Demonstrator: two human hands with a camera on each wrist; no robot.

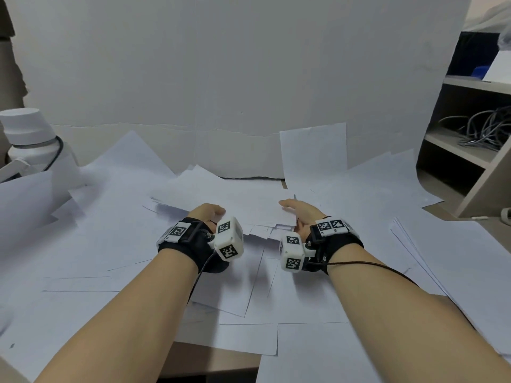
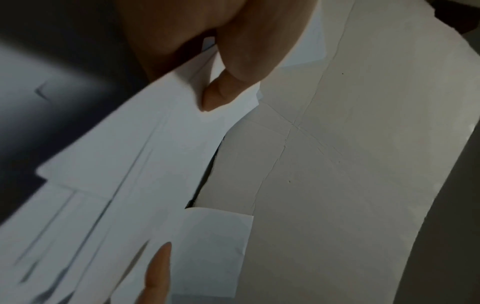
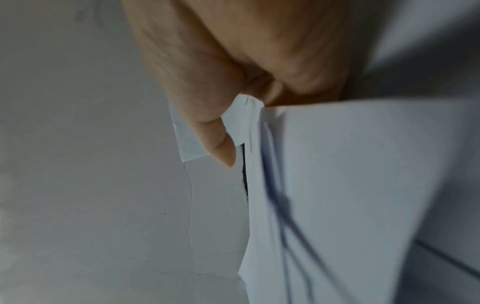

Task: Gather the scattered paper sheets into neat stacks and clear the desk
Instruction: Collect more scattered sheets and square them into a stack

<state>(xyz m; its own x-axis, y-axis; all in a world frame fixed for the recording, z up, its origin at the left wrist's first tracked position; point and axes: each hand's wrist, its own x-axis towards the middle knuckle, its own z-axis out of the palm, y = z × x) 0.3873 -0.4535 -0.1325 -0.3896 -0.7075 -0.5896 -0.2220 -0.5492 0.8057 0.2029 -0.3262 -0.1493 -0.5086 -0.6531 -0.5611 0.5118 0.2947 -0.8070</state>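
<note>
While the white backboard (image 1: 221, 64) fills the upper half of the head view, your desk (image 1: 215, 360) shows only as a tan strip at the lower centre edge, the remainder being covered by scattered paper sheets (image 1: 110, 244) that spread across the whole lower half of the frame. One sheet (image 1: 313, 153) stands tilted against the backboard at centre right. A shelf unit (image 1: 470, 134) occupies the right edge, with a tangle of grey cables (image 1: 486, 128) on its middle shelf. A white bottle (image 1: 30, 139) stands at the left edge, its base hidden by paper.

At frame centre you hold a gathered bundle of sheets (image 1: 257, 214), raised off the loose layer, its near edges ragged and unaligned. Your left hand (image 1: 207, 214) grips the bundle's left side; in the left wrist view the thumb (image 2: 221, 92) presses on top of the sheets, with a fingertip visible beneath at the lower edge. Your right hand (image 1: 300, 212) grips the right side; in the right wrist view its thumb (image 3: 207, 123) pinches the paper edge against the fingers. Both wrists carry black straps with white marker cubes. The wrist views are blurred.
</note>
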